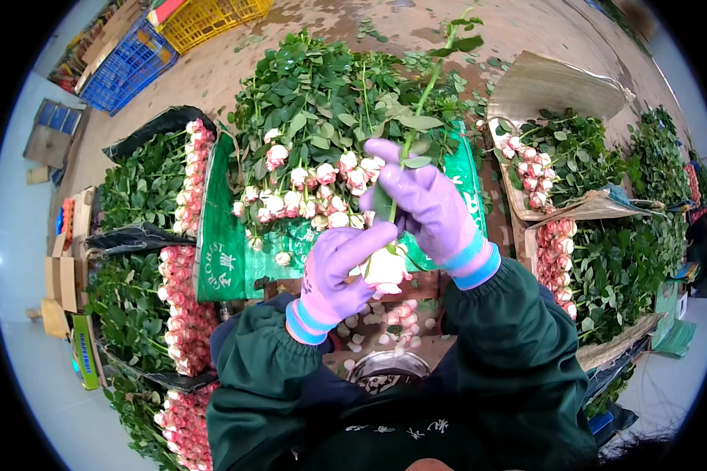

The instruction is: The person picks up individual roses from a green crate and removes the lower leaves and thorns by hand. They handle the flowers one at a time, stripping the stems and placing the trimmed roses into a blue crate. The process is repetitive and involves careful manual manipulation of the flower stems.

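My left hand (344,265), in a lilac glove, has its fingers at the head of a pink-edged white rose (386,269). Above it, my right hand (421,200), gloved alike, is closed around the leafy stem of the same rose, which slants up and to the right. Beyond both hands a heap of cut roses (318,112) lies on a green woven plastic sheet (259,253), their heads towards me. Part of the stem is hidden behind the right hand's fingers.
Rose bundles (182,306) are stacked at the left and more (557,259) at the right, with wraps between. Loose petals and a metal bowl (389,362) are below my hands. A blue crate (126,70) and a yellow crate (212,20) stand at the upper left. Leaves litter the floor.
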The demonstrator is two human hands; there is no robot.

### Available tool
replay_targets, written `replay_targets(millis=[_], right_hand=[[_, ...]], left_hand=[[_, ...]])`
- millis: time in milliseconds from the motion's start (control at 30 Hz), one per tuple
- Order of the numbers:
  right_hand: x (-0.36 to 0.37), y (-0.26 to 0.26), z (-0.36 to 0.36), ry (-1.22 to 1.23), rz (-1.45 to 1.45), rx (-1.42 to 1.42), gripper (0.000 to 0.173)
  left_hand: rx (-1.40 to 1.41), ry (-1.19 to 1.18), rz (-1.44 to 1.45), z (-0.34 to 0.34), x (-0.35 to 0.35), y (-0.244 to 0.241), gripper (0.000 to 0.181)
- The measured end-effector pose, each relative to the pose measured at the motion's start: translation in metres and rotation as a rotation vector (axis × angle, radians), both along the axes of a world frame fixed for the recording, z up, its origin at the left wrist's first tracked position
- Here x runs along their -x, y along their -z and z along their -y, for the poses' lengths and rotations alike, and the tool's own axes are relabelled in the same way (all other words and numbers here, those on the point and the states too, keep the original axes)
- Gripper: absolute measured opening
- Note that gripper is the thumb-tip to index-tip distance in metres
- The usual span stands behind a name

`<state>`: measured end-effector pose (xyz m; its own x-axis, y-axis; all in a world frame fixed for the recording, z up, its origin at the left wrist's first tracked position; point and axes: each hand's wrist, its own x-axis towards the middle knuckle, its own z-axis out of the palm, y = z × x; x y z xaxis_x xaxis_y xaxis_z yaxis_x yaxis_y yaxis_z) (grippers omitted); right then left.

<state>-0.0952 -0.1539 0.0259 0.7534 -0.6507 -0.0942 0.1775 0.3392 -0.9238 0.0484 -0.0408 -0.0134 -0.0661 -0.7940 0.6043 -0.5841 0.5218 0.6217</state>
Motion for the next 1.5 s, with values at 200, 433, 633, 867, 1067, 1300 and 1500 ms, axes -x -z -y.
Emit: replay_targets(millis=[200, 433, 633, 867, 1067, 1300, 1500], right_hand=[[0.012, 0.024, 0.028, 0.246, -0.195, 0.047, 0.038], [-0.021, 0.045, 0.01, 0.027, -0.381, 0.644, 0.047], [-0.028, 0.03, -0.055, -0.288, -0.2, 0.423, 0.051], [-0.033, 0.056, -0.048, -0.267, -0.015, 0.455, 0.052], [-0.029, 0.075, -0.037, -0.275, -0.096, 0.485, 0.048], [-0.031, 0.113, -0.022, -0.281, -0.173, 0.444, 0.045], [-0.018, 0.107, -0.014, -0.192, -0.29, 0.423, 0.044]], left_hand=[[-0.565, 0.096, -0.247, -0.003, -0.011, -0.016, 0.045], [-0.883, -0.168, -0.222, -0.022, 0.017, -0.006, 0.038], [-0.668, -0.501, -0.208, -0.091, 0.033, 0.014, 0.036], [-0.252, -0.998, -0.363, -0.258, -0.018, -0.08, 0.018], [-0.453, -1.743, -0.201, -0.475, -0.12, -0.104, 0.029], [-1.512, -2.112, 0.082, -0.628, -0.152, -0.066, 0.054], [-1.608, -2.132, 0.057, -0.607, -0.149, -0.046, 0.055]])
